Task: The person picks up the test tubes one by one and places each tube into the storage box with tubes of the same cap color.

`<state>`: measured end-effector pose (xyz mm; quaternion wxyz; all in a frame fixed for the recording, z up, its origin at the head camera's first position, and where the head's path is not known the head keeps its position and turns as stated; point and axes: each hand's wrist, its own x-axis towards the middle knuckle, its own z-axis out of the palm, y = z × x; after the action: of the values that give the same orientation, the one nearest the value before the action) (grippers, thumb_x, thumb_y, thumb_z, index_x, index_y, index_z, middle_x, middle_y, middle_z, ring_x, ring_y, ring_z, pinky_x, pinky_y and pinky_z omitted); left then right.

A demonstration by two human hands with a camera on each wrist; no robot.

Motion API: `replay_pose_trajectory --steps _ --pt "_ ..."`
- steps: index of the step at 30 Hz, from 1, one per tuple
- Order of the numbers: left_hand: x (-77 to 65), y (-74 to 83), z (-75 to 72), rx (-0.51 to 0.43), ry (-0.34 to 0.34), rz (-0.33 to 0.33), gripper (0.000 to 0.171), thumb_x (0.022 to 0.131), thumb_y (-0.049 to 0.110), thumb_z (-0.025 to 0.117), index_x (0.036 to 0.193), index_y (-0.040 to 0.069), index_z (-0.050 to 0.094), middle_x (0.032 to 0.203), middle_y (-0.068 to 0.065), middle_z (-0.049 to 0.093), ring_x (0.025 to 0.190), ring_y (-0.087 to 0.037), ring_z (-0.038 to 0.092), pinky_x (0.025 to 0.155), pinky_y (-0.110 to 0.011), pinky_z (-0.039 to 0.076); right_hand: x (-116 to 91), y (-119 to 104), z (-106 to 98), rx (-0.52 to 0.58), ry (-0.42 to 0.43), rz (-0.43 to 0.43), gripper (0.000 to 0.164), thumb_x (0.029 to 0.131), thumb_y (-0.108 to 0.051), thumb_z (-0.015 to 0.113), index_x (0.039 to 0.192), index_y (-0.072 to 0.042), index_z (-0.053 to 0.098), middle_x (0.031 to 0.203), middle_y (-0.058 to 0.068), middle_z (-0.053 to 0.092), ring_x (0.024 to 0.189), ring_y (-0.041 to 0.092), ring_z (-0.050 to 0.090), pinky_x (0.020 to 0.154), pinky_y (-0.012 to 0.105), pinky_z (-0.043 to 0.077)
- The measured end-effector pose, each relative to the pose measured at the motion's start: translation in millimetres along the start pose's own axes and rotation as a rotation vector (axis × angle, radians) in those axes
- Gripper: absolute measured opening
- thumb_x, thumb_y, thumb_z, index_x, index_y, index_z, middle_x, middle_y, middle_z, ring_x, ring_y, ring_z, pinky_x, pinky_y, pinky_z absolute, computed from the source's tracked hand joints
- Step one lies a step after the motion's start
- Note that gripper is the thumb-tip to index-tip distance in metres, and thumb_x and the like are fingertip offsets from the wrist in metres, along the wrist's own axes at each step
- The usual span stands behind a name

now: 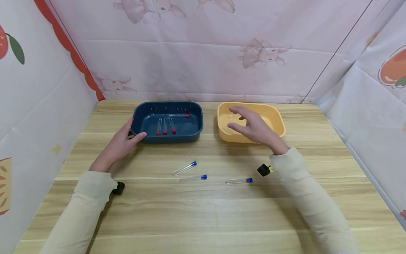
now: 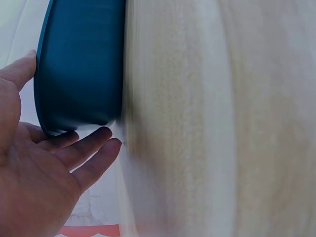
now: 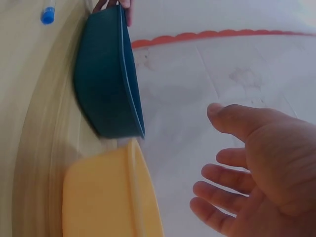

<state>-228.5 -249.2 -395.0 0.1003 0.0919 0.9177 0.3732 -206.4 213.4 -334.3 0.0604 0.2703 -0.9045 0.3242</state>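
Note:
Against the near left corner of a dark blue bin [image 1: 171,138] rests my left hand [image 1: 118,144], its thumb on the rim and fingers spread along the end wall. Several clear test tubes with red caps [image 1: 165,127] lie inside that bin. My right hand [image 1: 253,125] hovers over a yellow bin [image 1: 234,137], thumb and fingers apart and nothing between them. A clear tube [image 1: 234,116] lies in the yellow bin, partly hidden by this hand. Three blue-capped test tubes lie on the table: one tilted [image 1: 184,168], one in the middle [image 1: 192,178], one farther right [image 1: 238,181].
The two bins stand side by side near the back of the wooden table [image 1: 203,218], a narrow gap between them. Printed cloth [image 1: 203,67] hangs behind and on both sides. Each sleeve carries a small black wrist camera [image 1: 263,170].

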Motion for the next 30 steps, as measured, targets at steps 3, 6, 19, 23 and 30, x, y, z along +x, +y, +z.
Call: replay_pose_trajectory --steps 3,6,19,23,30 --pt "-0.4 0.1 0.2 0.002 0.001 0.000 0.099 0.105 0.053 0.054 0.163 0.005 -0.010 0.170 -0.026 0.000 0.151 -0.050 0.020 0.118 -0.063 0.026 -7.9 5.4 -5.7 -0.008 0.013 0.029 0.058 0.098 -0.022 0.073 0.147 0.002 0.053 0.149 0.020 0.054 0.122 0.039 0.058 0.098 0.055 0.051" --pt "-0.8 0.5 0.1 0.003 0.000 -0.002 0.100 0.105 0.054 0.053 0.163 0.005 -0.010 0.170 -0.026 0.000 0.152 -0.049 0.018 0.118 -0.063 0.025 -14.8 11.2 -10.0 -0.015 0.027 0.037 0.057 0.099 -0.021 0.073 0.146 0.003 0.053 0.149 0.021 0.054 0.119 0.041 0.059 0.097 0.056 0.051" --pt "-1.0 0.4 -1.5 0.023 -0.003 -0.014 0.101 0.104 0.056 0.053 0.163 0.004 -0.010 0.169 -0.027 -0.001 0.152 -0.050 0.015 0.120 -0.065 0.019 -43.1 32.6 -26.2 -0.002 0.114 0.017 0.053 0.098 -0.008 0.072 0.144 0.008 0.053 0.145 0.028 0.054 0.132 0.042 0.050 0.096 0.057 0.051" --pt "-1.5 1.8 -1.4 0.016 -0.004 -0.021 0.103 0.103 0.058 0.053 0.163 0.004 -0.010 0.170 -0.027 -0.001 0.153 -0.049 0.013 0.120 -0.065 0.018 -51.0 39.1 -31.2 0.000 0.142 0.042 0.052 0.098 -0.006 0.071 0.144 0.009 0.053 0.145 0.029 0.053 0.132 0.043 0.051 0.097 0.058 0.050" --pt "-2.7 4.2 -0.8 0.010 -0.002 -0.030 0.106 0.101 0.064 0.052 0.164 0.006 -0.010 0.170 -0.025 -0.001 0.153 -0.049 0.012 0.119 -0.066 0.019 -66.5 49.0 -40.4 -0.017 0.185 0.092 0.053 0.097 -0.006 0.071 0.145 0.009 0.052 0.145 0.029 0.053 0.130 0.044 0.052 0.097 0.059 0.049"
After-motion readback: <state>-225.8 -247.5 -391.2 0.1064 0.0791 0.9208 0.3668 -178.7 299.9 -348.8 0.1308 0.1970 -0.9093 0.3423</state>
